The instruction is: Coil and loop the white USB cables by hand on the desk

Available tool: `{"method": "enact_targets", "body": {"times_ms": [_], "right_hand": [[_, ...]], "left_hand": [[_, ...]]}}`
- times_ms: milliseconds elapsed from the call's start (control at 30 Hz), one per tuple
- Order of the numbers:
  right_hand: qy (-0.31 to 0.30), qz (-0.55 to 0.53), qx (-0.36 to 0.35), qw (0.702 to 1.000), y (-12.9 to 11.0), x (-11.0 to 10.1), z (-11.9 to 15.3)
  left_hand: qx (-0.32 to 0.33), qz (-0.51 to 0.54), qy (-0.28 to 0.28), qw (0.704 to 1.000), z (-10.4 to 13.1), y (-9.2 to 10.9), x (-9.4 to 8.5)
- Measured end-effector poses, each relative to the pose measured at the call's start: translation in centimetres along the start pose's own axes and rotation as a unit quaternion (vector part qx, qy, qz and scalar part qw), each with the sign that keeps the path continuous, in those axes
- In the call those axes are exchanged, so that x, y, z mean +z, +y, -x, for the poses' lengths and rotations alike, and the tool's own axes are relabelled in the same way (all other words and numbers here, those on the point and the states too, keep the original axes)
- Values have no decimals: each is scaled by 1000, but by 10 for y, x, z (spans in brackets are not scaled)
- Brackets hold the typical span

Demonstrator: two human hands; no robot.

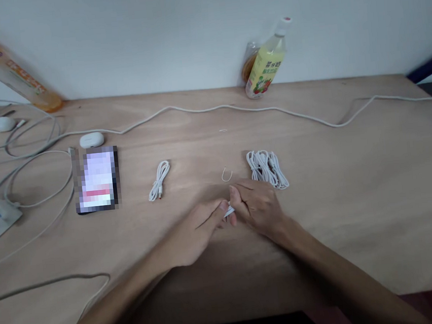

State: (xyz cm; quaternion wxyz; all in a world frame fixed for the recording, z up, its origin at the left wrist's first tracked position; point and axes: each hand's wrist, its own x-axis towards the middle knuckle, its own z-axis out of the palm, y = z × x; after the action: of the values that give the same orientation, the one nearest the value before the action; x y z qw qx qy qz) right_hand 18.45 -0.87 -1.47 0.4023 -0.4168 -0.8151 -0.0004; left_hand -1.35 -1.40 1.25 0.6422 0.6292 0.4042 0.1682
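Note:
Between my two hands, near the table's middle, a white cable (229, 211) shows as a short stretch. My left hand (203, 227) is closed on its left part, thumb on top. My right hand (257, 206) is wrapped round the other part, fingers curled; most of the cable is hidden inside the hands. Just beyond them lies a thin, bent white tie (226, 175), with a smaller twisted one (223, 130) farther back. Several coiled white cables (266, 168) lie beside my right hand, and one tied cable bundle (160, 180) rests apart on the left.
A blurred-out phone (97, 178), a white case (91, 140) and looped cables are on the left. An orange bottle (12, 74) and a yellow-labelled bottle (268, 65) lean on the wall. One long white cable (226, 107) crosses the wooden table (356, 194).

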Motion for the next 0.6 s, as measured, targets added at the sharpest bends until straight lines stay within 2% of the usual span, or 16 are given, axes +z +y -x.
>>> {"method": "enact_targets", "body": {"times_ms": [200,400,467,533,600], "right_hand": [[-8,4,-7,1000,1,1,-1],[-12,2,-1,1000,0,2,-1],[-6,3,-3,1000,0,2,-2],[7,9,-10,1000,0,1,-3],[32,22,-30,999,-3,-5,-6]], "left_hand": [[2,-22,3,1000,1,4,-1],[40,-17,-2,999,1,0,0],[35,-5,1,999,1,-3,1],[-3,47,-4,999,0,-4,4],[-47,153,-14,987,-4,-4,6]]}}
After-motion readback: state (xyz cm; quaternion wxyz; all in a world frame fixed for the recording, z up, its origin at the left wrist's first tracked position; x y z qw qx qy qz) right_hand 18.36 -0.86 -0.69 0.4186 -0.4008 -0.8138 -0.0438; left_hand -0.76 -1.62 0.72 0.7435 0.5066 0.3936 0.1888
